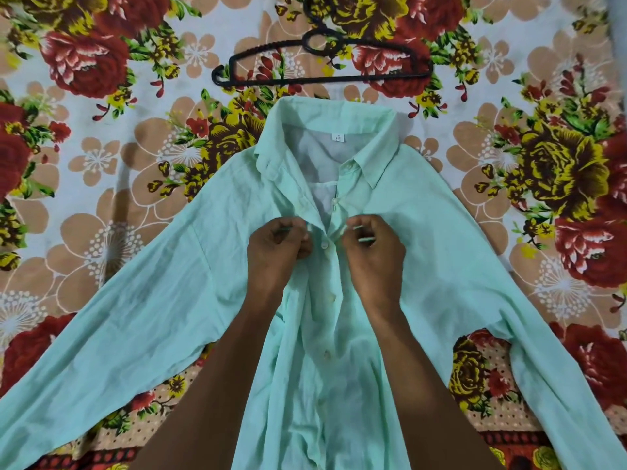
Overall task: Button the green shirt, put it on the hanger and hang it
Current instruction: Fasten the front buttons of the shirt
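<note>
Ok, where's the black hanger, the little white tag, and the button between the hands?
black plastic hanger [322, 83]: head view, bottom bar.
little white tag [336, 138]: head view, its middle.
round white button [324, 245]: head view, its face.

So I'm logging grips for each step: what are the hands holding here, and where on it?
Both grip the green shirt at its front opening: left hand pinches one edge, right hand the other.

A bedsheet [101, 205] printed with large red, yellow and tan flowers on a pale ground covers the whole surface. Two things lie directly on it — a black hanger [322, 67] toward twelve o'clock, flat, hook pointing away, and a green shirt [169, 283] spread front-up from the centre to six, sleeves running out toward four and eight. Hanger and collar lie near, apart.
</note>
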